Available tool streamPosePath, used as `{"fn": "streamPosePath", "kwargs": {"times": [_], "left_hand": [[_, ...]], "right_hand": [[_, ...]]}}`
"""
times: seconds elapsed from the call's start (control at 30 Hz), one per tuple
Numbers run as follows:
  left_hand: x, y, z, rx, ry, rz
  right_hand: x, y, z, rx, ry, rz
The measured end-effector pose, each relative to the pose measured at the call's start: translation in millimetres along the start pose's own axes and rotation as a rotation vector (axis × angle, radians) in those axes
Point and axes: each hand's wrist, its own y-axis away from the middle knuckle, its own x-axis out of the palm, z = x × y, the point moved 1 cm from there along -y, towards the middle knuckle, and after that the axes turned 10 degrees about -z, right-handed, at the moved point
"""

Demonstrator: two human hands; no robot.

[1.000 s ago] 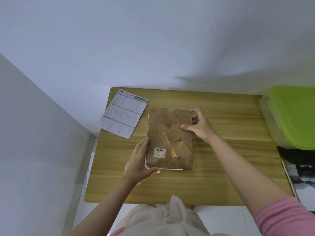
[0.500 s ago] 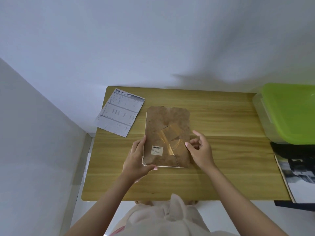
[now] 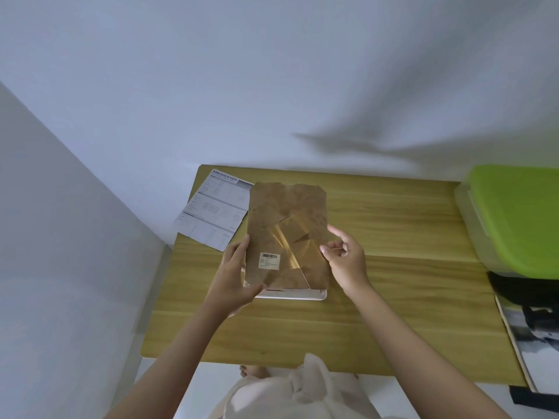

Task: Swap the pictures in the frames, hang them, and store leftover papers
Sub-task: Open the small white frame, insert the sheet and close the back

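A picture frame (image 3: 287, 240) wrapped in brown kraft paper is held back-up above the middle of the wooden worktop (image 3: 393, 243), its far end raised. Its left edge and near-left corner are grasped by the left hand (image 3: 234, 275), thumb on top. The right edge is pinched by the curled fingers of the right hand (image 3: 344, 258). A barcode label (image 3: 269, 260) is seen on the paper. At ten o'clock a specification sheet (image 3: 213, 211) overhangs the worktop's edge. At three o'clock a green-lidded plastic box (image 3: 520, 219) is seen, with a black-and-white print (image 3: 535, 337) at four o'clock.
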Motion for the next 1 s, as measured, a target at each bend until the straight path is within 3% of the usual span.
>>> {"fn": "streamPosePath", "kwargs": {"times": [0.23,0.53,1.0], "left_hand": [[33.8,-0.1,-55.2,-0.065,0.153,-0.044],[113.3,4.3,-139.0,-0.244,0.612,-0.033],[211.7,20.3,-133.4,-0.244,0.091,-0.081]], "right_hand": [[-56.1,-23.2,-1.5,0.073,-0.097,-0.024],[-161.6,-50.4,-27.0,0.115,-0.084,-0.077],[-224.7,-76.4,-64.0,0.146,0.233,0.005]]}}
